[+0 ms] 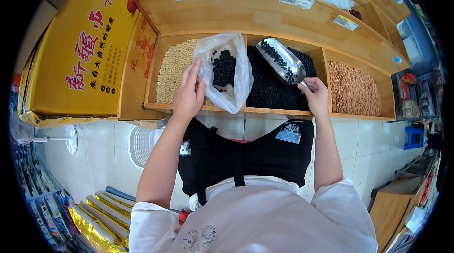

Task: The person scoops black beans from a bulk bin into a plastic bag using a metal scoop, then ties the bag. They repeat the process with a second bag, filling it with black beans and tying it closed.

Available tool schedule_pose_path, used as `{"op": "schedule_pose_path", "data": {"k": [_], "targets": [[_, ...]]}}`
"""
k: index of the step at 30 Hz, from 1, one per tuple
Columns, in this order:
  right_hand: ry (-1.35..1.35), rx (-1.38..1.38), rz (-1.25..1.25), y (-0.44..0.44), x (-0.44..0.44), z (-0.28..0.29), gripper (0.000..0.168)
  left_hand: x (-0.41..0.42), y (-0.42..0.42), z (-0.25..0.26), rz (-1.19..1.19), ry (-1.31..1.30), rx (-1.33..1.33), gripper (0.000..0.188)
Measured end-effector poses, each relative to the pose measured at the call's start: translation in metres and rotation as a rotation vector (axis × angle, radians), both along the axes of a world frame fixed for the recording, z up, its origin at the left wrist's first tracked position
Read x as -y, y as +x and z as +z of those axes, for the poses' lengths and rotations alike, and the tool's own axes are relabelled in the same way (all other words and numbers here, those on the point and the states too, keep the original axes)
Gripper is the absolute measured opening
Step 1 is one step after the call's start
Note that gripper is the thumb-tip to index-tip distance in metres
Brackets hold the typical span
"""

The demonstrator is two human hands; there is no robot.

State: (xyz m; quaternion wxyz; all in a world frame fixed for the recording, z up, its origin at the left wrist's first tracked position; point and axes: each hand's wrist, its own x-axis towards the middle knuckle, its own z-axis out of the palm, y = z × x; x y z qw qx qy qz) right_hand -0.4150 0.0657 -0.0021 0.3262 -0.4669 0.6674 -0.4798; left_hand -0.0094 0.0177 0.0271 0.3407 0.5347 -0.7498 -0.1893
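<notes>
My right hand [316,94] grips the handle of a metal scoop [296,62]. A trail of black beans lies in the scoop, which rests over a wooden bin of black beans [271,91]. My left hand [189,91] touches the left side of a clear plastic bag [242,86] with its fingers and thumb; whether it pinches the film is unclear. The bag's mouth faces up, with black beans [224,66] inside. Under and beside the bag is a bin of pale yellow soybeans [175,65].
A third bin, at the right, holds pinkish-brown peanuts or beans [354,88]. Wooden dividers [325,75] and a raised back board [241,11] bound the bins. A large yellow carton [85,50] adjoins the left side. A white plastic basket [140,146] stands on the tiled floor.
</notes>
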Motion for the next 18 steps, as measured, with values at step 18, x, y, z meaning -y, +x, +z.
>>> {"op": "schedule_pose_path", "data": {"k": [18], "targets": [[-0.081, 0.031, -0.025, 0.0027, -0.0039, 0.0032, 0.024, 0.0007, -0.0008, -0.0008, -0.013, -0.047, -0.007, 0.063]]}}
